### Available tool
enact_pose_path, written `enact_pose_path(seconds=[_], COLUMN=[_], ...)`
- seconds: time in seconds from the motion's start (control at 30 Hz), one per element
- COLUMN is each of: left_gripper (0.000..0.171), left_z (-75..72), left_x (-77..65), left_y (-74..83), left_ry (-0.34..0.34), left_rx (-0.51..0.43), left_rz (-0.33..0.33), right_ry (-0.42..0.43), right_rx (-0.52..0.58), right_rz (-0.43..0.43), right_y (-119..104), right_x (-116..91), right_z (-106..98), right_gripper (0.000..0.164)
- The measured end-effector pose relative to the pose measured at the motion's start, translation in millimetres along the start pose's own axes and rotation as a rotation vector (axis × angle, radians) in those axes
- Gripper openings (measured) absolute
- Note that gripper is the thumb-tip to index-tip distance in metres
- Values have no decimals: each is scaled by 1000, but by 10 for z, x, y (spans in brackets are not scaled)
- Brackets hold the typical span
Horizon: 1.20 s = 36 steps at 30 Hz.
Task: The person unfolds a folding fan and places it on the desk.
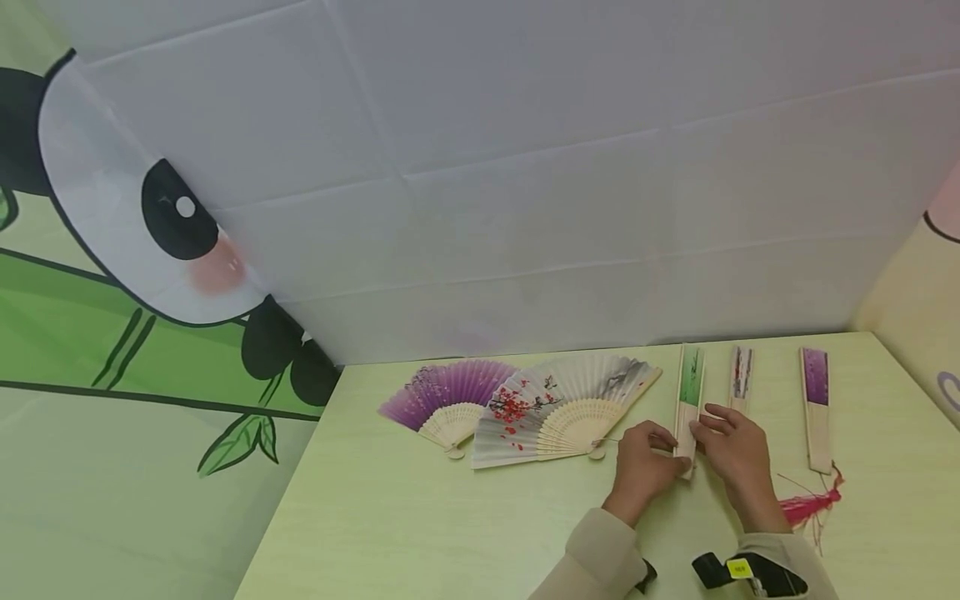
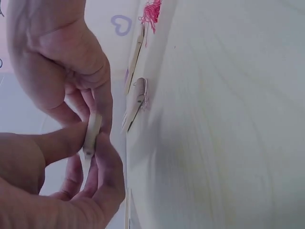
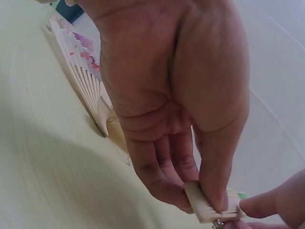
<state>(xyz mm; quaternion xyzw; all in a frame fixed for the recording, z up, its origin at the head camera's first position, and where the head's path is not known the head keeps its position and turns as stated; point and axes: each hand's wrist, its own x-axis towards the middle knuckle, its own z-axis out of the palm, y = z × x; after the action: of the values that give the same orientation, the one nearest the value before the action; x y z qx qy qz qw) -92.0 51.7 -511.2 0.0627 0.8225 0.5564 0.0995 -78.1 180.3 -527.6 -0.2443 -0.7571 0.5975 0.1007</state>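
Note:
A folded fan with green cloth and pale wooden ribs [image 1: 690, 383] is held upright between both hands in the head view. My left hand [image 1: 647, 468] pinches its lower left side between thumb and fingers. On the opposite edge, my right hand [image 1: 737, 454] grips it with thumb and fingertips. Seen from the left wrist, the fan's pivot end [image 2: 90, 143] sits between the two hands' fingers. The right wrist view shows the thumb pressing on the pale ribs [image 3: 205, 205], with a bit of green beyond.
Left of the hands lie a spread purple fan [image 1: 450, 404] and a spread white fan with red blossoms [image 1: 558, 408], overlapping. Behind the right hand is a folded patterned fan [image 1: 741, 379]. Farther right lies a folded purple fan [image 1: 817, 408] with a pink tassel [image 1: 813, 504]. A white cloth wall stands behind.

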Motion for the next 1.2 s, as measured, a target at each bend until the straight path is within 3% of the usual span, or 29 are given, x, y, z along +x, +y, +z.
enact_pose_path(seconds=[0.2,0.3,0.43,0.67,0.93,1.07,1.2], left_gripper=[28,20,11,7,10,13,14], left_z=[-39,-52,-71,-109,-138,-147,-147], left_x=[-19,-2,19,16,-6,-20,-35], left_y=[-16,-39,-87,-99,-82,-81,-88], left_ry=[-30,14,81,128,170,175,191], left_rx=[-80,-115,-238,-324,-344,-358,-366], left_rz=[-53,-48,-63,-97,-128,-128,-80], right_ry=[-50,-120,-174,-187,-212,-218,-218], right_rx=[24,50,65,68,106,127,123], right_rz=[-14,-22,-20,-12,1,32,49], right_y=[231,276,333,441,359,136,-133], right_x=[134,159,177,223,178,42,-119], right_z=[25,51,118,196,182,131,80], right_gripper=[51,55,56,58,67,67,60])
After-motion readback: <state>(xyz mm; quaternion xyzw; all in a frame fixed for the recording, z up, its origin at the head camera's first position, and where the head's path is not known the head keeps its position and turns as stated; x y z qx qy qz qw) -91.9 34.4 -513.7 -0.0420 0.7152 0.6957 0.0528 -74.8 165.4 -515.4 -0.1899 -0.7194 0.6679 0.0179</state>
